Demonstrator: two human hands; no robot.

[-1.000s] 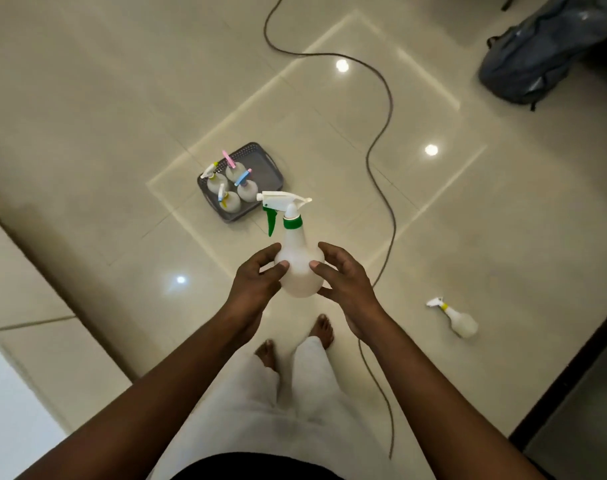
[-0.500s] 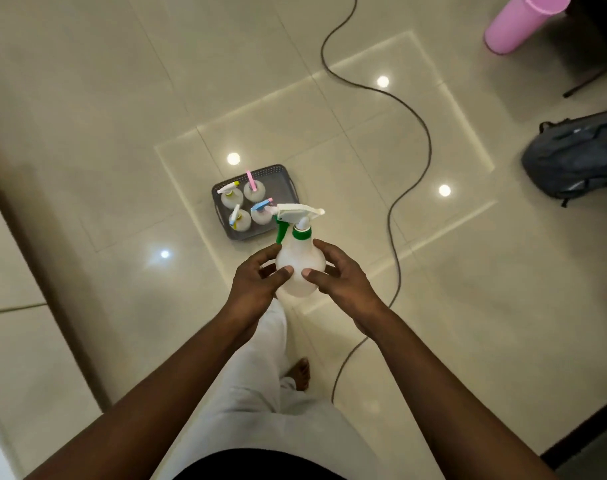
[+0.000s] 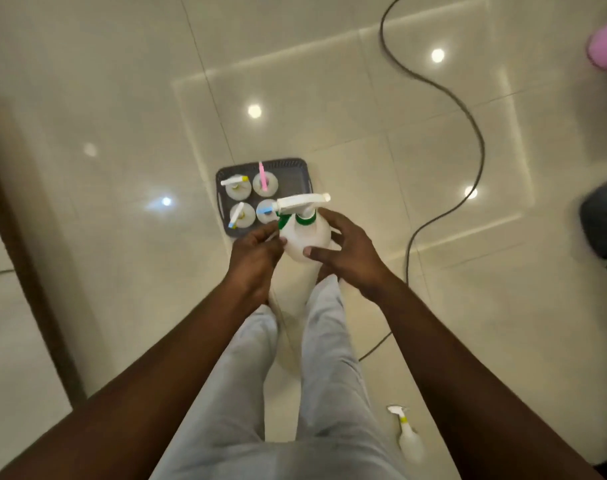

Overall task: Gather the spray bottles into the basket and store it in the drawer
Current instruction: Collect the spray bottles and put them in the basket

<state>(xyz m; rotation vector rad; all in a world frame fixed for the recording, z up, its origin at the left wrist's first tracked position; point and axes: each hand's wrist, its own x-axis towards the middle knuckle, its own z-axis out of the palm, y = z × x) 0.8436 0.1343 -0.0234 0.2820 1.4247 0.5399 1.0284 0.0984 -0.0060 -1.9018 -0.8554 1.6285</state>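
I hold a white spray bottle with a green collar and trigger (image 3: 307, 235) upright between both hands. My left hand (image 3: 255, 259) grips its left side and my right hand (image 3: 350, 252) its right side. Just beyond it on the floor sits a dark grey basket (image 3: 291, 168) holding several small white spray bottles with yellow, pink and blue triggers; the held bottle overlaps the basket's near right corner. Another small white spray bottle with a yellow collar (image 3: 409, 436) lies on the floor at the lower right, behind my legs.
A dark cable (image 3: 475, 133) snakes across the glossy tiled floor to the right. A pink cylinder (image 3: 605, 48) lies at the top right and a dark backpack (image 3: 603, 223) at the right edge. A cabinet with a brown edge (image 3: 21, 258) runs along the left.
I have walked closer to the basket, still carrying the green-trigger bottle in both hands. The basket now lies right behind the bottle, and the yellow-collared bottle has reappeared at the lower right.
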